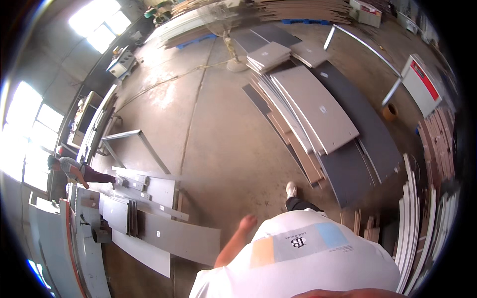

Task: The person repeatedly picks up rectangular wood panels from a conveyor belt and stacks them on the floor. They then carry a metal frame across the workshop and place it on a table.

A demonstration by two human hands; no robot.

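Left grip [248, 222] low and blurred, fingers seemingly bent inward; cannot tell whether they meet. Right grip beyond the frame, its state untold; right forearm [348, 293] crosses the lower edge, in front of the white shirt [308, 268].

Nearest the left grip: a long grey board [184, 236], its right end reaching out over the floor [198, 134], apart from the hand. Beside it lies a white board [144, 256]; a short stack of grey boards [115, 213] sits toward its left end. Further left, a co-worker [72, 170] in a dark cap and patterned top stands leaning toward the boards.

Wearer's white shoe [291, 188] on the floor, near the closest edge of a large board pile. On that pile, a broad beige board [313, 107] lies on top, a dark board [375, 129] along its right edge, a small stack of beige boards [269, 55] toward its far end. Past its far left corner, a pedestal fan [228, 47]. Tall pale strips [408, 223] at lower right.
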